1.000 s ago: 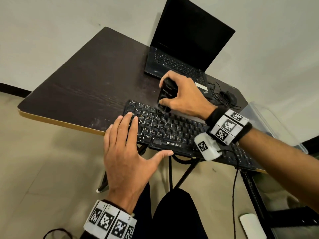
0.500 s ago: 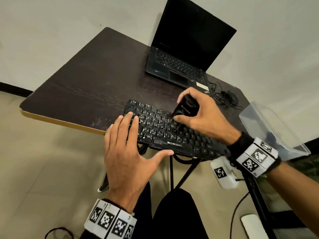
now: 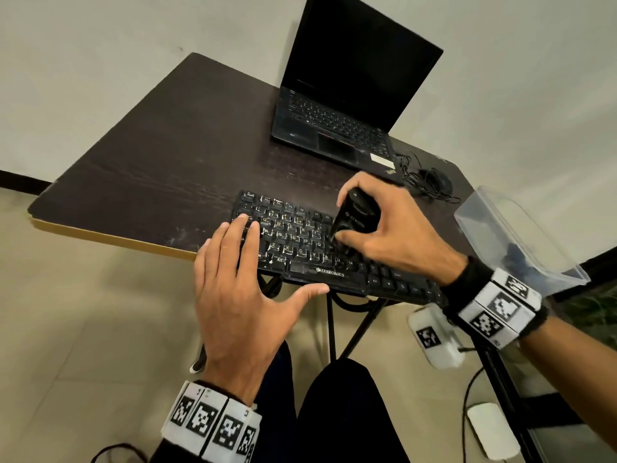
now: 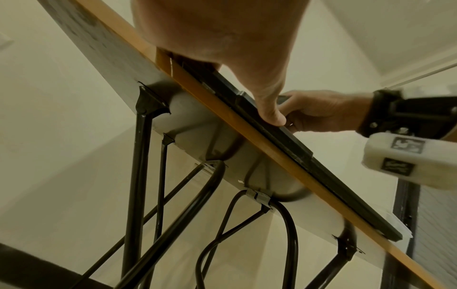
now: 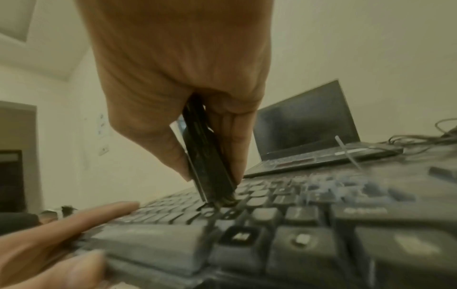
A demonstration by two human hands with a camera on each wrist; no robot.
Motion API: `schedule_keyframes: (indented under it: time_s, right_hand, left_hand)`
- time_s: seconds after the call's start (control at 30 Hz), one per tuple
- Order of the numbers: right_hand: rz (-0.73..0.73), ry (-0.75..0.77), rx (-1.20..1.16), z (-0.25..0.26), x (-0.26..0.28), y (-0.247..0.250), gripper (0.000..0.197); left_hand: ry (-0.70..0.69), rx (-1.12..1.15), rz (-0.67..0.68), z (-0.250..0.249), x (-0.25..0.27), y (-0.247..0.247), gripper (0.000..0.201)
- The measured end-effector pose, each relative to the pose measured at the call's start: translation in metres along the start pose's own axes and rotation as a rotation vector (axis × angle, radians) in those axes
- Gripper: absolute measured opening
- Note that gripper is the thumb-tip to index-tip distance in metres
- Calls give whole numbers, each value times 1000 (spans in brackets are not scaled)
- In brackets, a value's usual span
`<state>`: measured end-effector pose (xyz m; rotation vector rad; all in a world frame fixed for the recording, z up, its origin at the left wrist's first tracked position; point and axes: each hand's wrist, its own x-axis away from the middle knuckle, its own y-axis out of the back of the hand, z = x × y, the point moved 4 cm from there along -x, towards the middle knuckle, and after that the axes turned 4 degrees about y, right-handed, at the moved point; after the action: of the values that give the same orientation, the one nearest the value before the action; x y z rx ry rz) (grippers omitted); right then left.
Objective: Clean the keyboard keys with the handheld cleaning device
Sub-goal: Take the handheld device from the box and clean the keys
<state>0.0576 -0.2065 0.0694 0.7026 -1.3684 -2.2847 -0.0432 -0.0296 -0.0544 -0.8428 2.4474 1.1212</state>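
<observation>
A black keyboard [image 3: 300, 243] lies along the near edge of the dark table [image 3: 173, 155]. My right hand [image 3: 387, 235] grips a small black handheld cleaning device [image 3: 354, 217], tilted, its tip down on the keys in the middle rows. In the right wrist view the cleaning device [image 5: 207, 166] meets the keyboard [image 5: 284, 224] between thumb and fingers. My left hand [image 3: 240, 282] lies flat with straight fingers on the keyboard's left end, thumb against its front edge. From below, the left wrist view shows that left hand [image 4: 247, 58] on the keyboard [image 4: 284, 135].
An open black laptop [image 3: 347, 105] stands at the back of the table, with a mouse and tangled cable [image 3: 430, 182] to its right. A clear plastic container [image 3: 514, 235] sits off the table's right side. Black folding legs [image 4: 141, 176] run under the table.
My right hand has carried the cleaning device from the keyboard's top row down and to the right onto the middle rows. The left hand has stayed in place.
</observation>
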Motion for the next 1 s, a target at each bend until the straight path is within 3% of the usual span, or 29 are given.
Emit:
schedule_keyframes:
  time_s: [0.07,0.2,0.37,0.5,0.67,0.83,1.0]
  right_hand:
    - [25,24,-25,4,9,-2,41]
    - [-57,-117,-2,-13,6,8,43]
    - [17,9,-61,12,25,-3,42]
    - [-85,-121,-26,-7,24,6,42]
    - [-53,-14,-65,16,40,-4,41]
    - [-189,-143,14,-5,35,9,41]
    - [-141,-92,-21,15,53,-5,41]
  left_hand:
    - [5,0,2,0,0,0,116]
    - [-5,-5,-10,1,0,-1,116]
    - [-5,9,-23,1,1,-1,115]
    - [-16,6,-35,1,1,-2,115]
    - [-15,14,-42,1,1,-1,115]
    - [-27,18,-50,2,2,-1,114]
    - [-19,13,-37,0,1,-1,114]
